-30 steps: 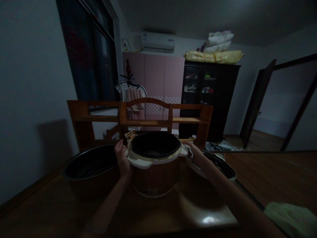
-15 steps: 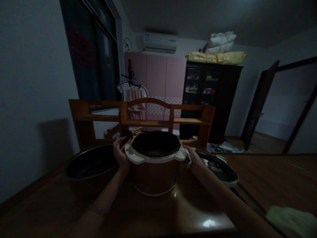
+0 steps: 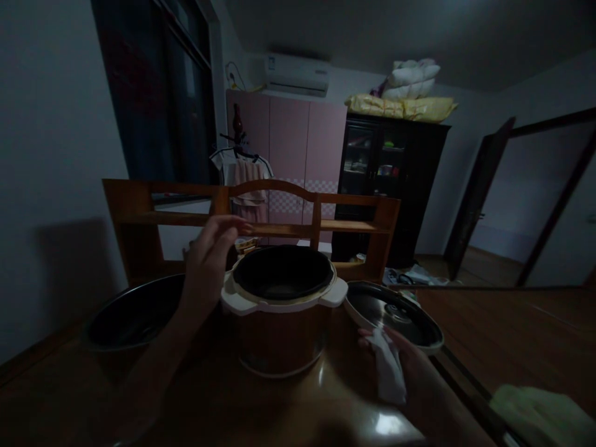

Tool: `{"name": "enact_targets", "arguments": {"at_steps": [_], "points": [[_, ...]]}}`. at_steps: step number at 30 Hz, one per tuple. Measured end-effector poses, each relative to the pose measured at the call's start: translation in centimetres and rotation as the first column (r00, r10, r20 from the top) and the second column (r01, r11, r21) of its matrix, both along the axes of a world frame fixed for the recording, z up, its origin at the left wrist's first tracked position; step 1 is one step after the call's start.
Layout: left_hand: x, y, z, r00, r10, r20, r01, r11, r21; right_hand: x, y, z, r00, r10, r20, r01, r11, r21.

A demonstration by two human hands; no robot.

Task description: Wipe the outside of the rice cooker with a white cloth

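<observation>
An open electric cooker (image 3: 279,310) with a cream rim and a dark inner pot stands on the wooden table (image 3: 223,403). My left hand (image 3: 209,261) hovers raised just left of the cooker's rim, fingers apart, holding nothing. Low at the cooker's right, my right hand (image 3: 405,366) rests near the table and grips a white cloth (image 3: 386,369). The cooker's lid (image 3: 395,313) lies on the table just beyond that hand.
A big dark basin (image 3: 135,313) sits left of the cooker. A wooden shelf rack (image 3: 261,217) runs along the table's far edge. A pale green cloth (image 3: 540,413) lies at the lower right. Cabinets and an open door stand beyond.
Both hands have let go of the cooker's rim. The left hand rose above the rim; the right hand dropped back toward me with the white cloth.
</observation>
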State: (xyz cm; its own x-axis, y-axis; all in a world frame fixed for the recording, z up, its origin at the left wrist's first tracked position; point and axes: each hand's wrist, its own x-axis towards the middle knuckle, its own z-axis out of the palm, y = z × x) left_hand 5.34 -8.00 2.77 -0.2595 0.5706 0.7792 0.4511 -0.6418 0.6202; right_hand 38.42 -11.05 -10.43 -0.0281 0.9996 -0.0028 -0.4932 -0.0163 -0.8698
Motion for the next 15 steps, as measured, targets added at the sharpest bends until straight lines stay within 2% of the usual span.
{"name": "enact_targets", "arguments": {"at_steps": [2,3,5,6,8,11,13,15], "points": [[1.8,-1.8,2.8,0.984,-0.095,-0.149,0.085,0.994,-0.071,-0.3,-2.4,-2.0,0.988,0.042,-0.15,-0.086,0.95,-0.299],[2.7,-2.5,3.7,0.953,-0.053,-0.297,0.008,0.988,-0.153,-0.7,-3.3,-3.0,0.974,0.066,-0.216,-0.147,0.913,-0.382],[4.2,-3.0,4.3,0.869,0.022,-0.494,-0.163,0.956,-0.244,-1.8,-4.6,-4.7,0.946,0.113,-0.303,-0.242,0.867,-0.435],[4.7,-3.0,4.0,0.829,0.056,-0.556,-0.244,0.931,-0.27,-2.4,-4.9,-5.4,0.939,0.123,-0.322,-0.261,0.863,-0.432],[5.2,-2.4,2.9,0.758,0.062,-0.65,-0.346,0.882,-0.32,-2.9,-5.2,-6.0,0.949,0.183,-0.256,-0.28,0.862,-0.423],[4.9,-1.0,0.7,0.662,0.03,-0.749,-0.432,0.832,-0.348,-2.0,-4.5,-5.8,0.97,0.221,-0.104,-0.244,0.854,-0.459],[4.3,-0.3,-0.5,0.562,0.0,-0.827,-0.463,0.828,-0.315,-0.8,-3.8,-5.4,0.981,0.158,-0.109,-0.191,0.858,-0.476],[3.8,0.2,-1.5,0.441,-0.018,-0.897,-0.478,0.841,-0.252,0.3,-3.0,-5.5,0.975,0.107,-0.193,-0.188,0.862,-0.472]]}}
